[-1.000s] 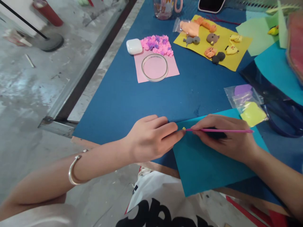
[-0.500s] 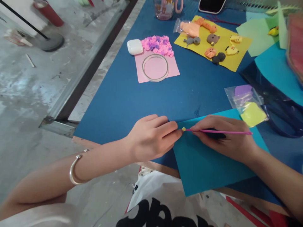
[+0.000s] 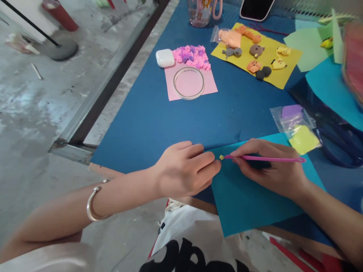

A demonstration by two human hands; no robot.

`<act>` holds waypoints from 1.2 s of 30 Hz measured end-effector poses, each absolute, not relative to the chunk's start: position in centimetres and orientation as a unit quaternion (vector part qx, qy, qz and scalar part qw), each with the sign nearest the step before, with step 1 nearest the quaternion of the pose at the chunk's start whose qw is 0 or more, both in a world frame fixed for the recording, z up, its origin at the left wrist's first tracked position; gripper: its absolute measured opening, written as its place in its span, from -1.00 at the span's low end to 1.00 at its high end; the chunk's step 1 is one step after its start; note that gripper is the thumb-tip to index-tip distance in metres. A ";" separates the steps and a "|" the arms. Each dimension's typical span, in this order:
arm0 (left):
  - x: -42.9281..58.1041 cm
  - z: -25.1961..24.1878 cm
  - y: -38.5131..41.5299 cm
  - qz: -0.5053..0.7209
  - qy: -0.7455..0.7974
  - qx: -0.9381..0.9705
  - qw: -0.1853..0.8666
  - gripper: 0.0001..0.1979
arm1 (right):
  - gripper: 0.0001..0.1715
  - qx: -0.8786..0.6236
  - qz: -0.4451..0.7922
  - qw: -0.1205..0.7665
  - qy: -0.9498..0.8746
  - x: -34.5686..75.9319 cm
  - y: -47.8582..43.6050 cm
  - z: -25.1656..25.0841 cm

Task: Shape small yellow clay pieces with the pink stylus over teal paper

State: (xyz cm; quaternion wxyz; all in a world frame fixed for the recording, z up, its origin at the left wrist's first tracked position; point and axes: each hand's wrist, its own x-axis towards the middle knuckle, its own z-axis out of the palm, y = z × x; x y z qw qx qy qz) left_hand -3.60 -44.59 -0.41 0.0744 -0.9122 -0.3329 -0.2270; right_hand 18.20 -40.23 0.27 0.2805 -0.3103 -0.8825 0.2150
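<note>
Yellow bit (image 3: 221,157) right of frame centre, at tip of pink tool (image 3: 269,158), just beside curled fingers of left hand (image 3: 188,170); can't tell if gripped. Right hand (image 3: 270,170) pinches pink tool. Clear bag (image 3: 279,118) at right, purple piece (image 3: 292,111) inside; mug (image 3: 198,17) up top, contents unclear.

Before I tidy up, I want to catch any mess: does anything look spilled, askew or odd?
No spill shows. The flat teal paper sheet lies askew, one corner jutting past the near edge of the blue tabletop. A thin white strip on the grey floor looks like a stray scrap.
</note>
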 end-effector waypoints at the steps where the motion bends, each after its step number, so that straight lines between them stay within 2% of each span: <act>1: -3.6 -0.4 -44.7 -0.229 -0.330 -0.912 0.081 -0.92 | -0.88 -0.310 0.221 0.288 -0.879 18.2 -40.3 0.3; 5: -3.5 -0.3 -45.0 -0.231 -0.319 -0.913 0.102 -0.90 | -0.89 -0.322 0.238 0.299 -0.866 18.0 -40.5 0.3; 12: -3.3 -0.5 -45.7 -0.240 -0.293 -0.917 0.127 -0.77 | -0.89 -0.292 0.281 0.269 -0.874 17.8 -40.3 0.2; 18: -3.6 -0.4 -45.6 -0.257 -0.294 -0.911 0.129 -0.81 | -0.86 -0.277 0.316 0.253 -0.872 18.2 -40.0 0.1; 23: -3.8 -0.4 -45.4 -0.258 -0.358 -0.889 0.121 -0.88 | -0.88 -0.281 0.323 0.255 -0.867 18.2 -40.0 0.1; 29: -3.8 -0.5 -45.1 -0.203 -0.382 -0.896 0.100 -0.83 | -0.88 -0.284 0.298 0.245 -0.878 18.2 -40.0 0.1; 36: -3.8 -0.4 -44.9 -0.208 -0.360 -0.905 0.093 -0.84 | -0.83 -0.255 0.302 0.274 -0.877 18.1 -40.0 -0.2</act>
